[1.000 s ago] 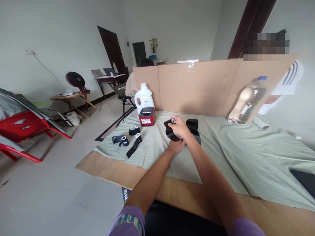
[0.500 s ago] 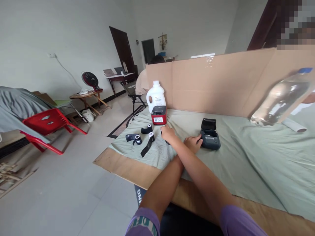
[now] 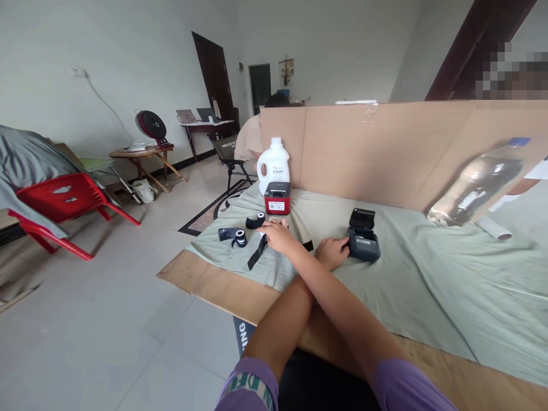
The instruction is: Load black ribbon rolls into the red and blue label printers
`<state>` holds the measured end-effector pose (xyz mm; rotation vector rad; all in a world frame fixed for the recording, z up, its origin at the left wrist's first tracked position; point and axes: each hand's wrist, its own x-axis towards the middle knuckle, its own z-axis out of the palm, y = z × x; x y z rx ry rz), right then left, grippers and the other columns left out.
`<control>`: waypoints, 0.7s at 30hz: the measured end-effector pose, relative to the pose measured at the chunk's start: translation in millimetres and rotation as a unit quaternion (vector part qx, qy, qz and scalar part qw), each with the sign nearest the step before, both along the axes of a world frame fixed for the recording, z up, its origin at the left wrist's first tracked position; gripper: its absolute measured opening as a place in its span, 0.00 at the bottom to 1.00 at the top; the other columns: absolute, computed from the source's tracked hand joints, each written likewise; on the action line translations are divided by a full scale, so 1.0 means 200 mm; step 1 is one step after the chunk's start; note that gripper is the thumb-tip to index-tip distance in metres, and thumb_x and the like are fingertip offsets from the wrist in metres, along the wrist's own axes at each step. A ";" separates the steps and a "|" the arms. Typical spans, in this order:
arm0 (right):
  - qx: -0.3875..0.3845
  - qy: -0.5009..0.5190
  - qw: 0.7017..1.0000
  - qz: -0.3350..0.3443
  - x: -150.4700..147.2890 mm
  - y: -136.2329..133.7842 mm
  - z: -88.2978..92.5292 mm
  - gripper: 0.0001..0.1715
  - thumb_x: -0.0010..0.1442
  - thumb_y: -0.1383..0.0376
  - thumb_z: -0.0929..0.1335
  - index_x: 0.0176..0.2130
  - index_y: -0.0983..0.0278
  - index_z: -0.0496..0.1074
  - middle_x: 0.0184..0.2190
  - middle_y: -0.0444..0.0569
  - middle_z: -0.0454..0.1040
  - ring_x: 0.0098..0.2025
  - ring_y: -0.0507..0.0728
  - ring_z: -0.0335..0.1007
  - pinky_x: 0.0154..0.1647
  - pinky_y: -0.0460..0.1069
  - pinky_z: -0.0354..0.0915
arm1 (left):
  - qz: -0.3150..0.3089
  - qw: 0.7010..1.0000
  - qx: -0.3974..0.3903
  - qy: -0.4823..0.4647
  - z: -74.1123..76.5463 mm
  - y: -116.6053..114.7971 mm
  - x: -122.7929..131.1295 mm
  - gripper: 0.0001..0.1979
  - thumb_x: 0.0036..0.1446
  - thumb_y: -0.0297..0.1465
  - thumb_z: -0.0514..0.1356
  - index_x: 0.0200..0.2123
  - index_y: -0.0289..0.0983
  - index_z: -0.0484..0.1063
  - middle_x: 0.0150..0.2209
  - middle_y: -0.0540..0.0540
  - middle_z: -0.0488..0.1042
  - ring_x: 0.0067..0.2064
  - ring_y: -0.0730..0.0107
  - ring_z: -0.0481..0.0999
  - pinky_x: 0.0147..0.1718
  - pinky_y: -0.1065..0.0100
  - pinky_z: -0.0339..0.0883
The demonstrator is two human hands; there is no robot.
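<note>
My arms are crossed over the green cloth [image 3: 428,274]. My right hand [image 3: 278,233] reaches left and closes over a black ribbon roll [image 3: 257,251], whose loose strip trails toward the table edge. Two more black rolls [image 3: 256,220] [image 3: 234,235] lie just beyond it. My left hand [image 3: 335,251] reaches right, its fingers curled against the left side of a small dark label printer [image 3: 363,242] whose lid stands open. A scrap of black ribbon [image 3: 308,246] shows between my wrists.
A red and black printer [image 3: 277,198] and a white jug [image 3: 274,164] stand at the back. A cardboard wall [image 3: 377,148] fences the far side. A plastic bottle [image 3: 475,182] leans at right. A person sits behind the wall; a red chair [image 3: 64,200] stands left.
Both hands held a black roll in front of the dark printer. My right hand has carried it left to the other rolls, while my left hand went right to the printer.
</note>
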<state>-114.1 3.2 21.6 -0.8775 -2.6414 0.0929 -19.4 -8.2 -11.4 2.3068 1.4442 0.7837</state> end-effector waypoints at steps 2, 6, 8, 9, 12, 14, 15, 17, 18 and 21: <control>-0.005 0.002 1.000 0.002 0.02 0.01 0.00 0.25 0.61 0.76 0.62 0.52 0.58 0.76 0.48 0.52 0.74 0.50 0.61 0.65 0.53 0.57 0.50 | 0.002 1.000 0.006 0.009 0.00 0.00 0.00 0.24 0.64 0.33 0.51 0.62 0.41 0.68 0.49 0.43 0.79 0.51 0.58 0.77 0.56 0.59 0.67; -0.037 0.054 0.998 0.010 0.05 0.00 0.00 0.23 0.60 0.73 0.64 0.53 0.62 0.74 0.48 0.53 0.72 0.48 0.59 0.68 0.54 0.54 0.57 | -0.004 1.000 0.019 0.022 0.01 -0.01 0.02 0.25 0.62 0.32 0.52 0.62 0.39 0.68 0.47 0.41 0.80 0.50 0.55 0.78 0.55 0.57 0.68; -0.072 0.141 0.987 0.009 0.06 0.00 0.01 0.27 0.59 0.72 0.65 0.57 0.63 0.71 0.52 0.54 0.70 0.49 0.58 0.69 0.52 0.51 0.62 | -0.003 0.999 0.023 0.024 0.00 -0.01 0.02 0.26 0.62 0.31 0.52 0.62 0.38 0.68 0.47 0.40 0.80 0.50 0.54 0.78 0.54 0.56 0.69; -0.091 0.195 0.977 0.006 0.06 0.00 0.01 0.29 0.58 0.72 0.65 0.59 0.62 0.68 0.54 0.54 0.69 0.50 0.57 0.69 0.52 0.51 0.64 | -0.001 1.000 0.022 0.021 -0.01 0.00 0.03 0.26 0.61 0.31 0.52 0.62 0.38 0.68 0.46 0.40 0.80 0.50 0.53 0.78 0.55 0.55 0.69; -0.162 0.340 0.926 -0.021 0.12 0.01 0.02 0.34 0.56 0.71 0.66 0.62 0.63 0.63 0.55 0.54 0.70 0.50 0.57 0.71 0.51 0.51 0.67 | 0.005 1.000 0.004 -0.009 -0.05 0.03 0.03 0.26 0.60 0.31 0.54 0.61 0.39 0.69 0.48 0.40 0.80 0.51 0.53 0.77 0.56 0.53 0.68; -0.211 0.398 0.892 -0.040 0.22 0.04 0.05 0.35 0.55 0.70 0.66 0.62 0.64 0.62 0.53 0.55 0.73 0.49 0.57 0.73 0.51 0.52 0.68 | -0.002 1.000 -0.009 -0.029 -0.07 0.06 0.03 0.24 0.60 0.30 0.55 0.60 0.40 0.70 0.51 0.42 0.78 0.53 0.55 0.77 0.57 0.56 0.68; -0.229 0.413 0.880 -0.044 0.31 0.06 0.08 0.35 0.55 0.70 0.66 0.61 0.65 0.62 0.52 0.56 0.74 0.49 0.58 0.74 0.52 0.52 0.68 | -0.007 0.999 -0.011 -0.035 -0.08 0.07 0.03 0.23 0.61 0.30 0.55 0.59 0.40 0.71 0.54 0.42 0.77 0.54 0.57 0.76 0.58 0.59 0.67; -0.240 0.418 0.875 -0.046 0.53 0.11 0.13 0.32 0.55 0.69 0.67 0.59 0.65 0.65 0.52 0.56 0.75 0.53 0.58 0.73 0.56 0.53 0.67 | -0.014 0.999 -0.009 -0.041 -0.09 0.09 0.03 0.21 0.62 0.28 0.54 0.57 0.39 0.72 0.56 0.43 0.76 0.56 0.59 0.75 0.59 0.62 0.66; -0.236 0.407 0.881 -0.052 0.67 0.13 0.16 0.30 0.55 0.68 0.68 0.58 0.65 0.67 0.53 0.57 0.75 0.55 0.59 0.73 0.57 0.54 0.66 | -0.015 0.999 -0.007 -0.045 -0.09 0.09 0.03 0.20 0.63 0.27 0.53 0.56 0.39 0.73 0.55 0.43 0.76 0.56 0.60 0.75 0.59 0.62 0.66; -0.206 0.345 0.912 -0.088 1.09 0.21 0.20 0.23 0.56 0.67 0.68 0.53 0.63 0.73 0.53 0.55 0.76 0.57 0.60 0.71 0.60 0.55 0.64 | -0.004 0.998 0.010 -0.062 -0.09 0.08 0.03 0.18 0.62 0.28 0.55 0.54 0.39 0.74 0.51 0.43 0.79 0.53 0.59 0.76 0.58 0.59 0.68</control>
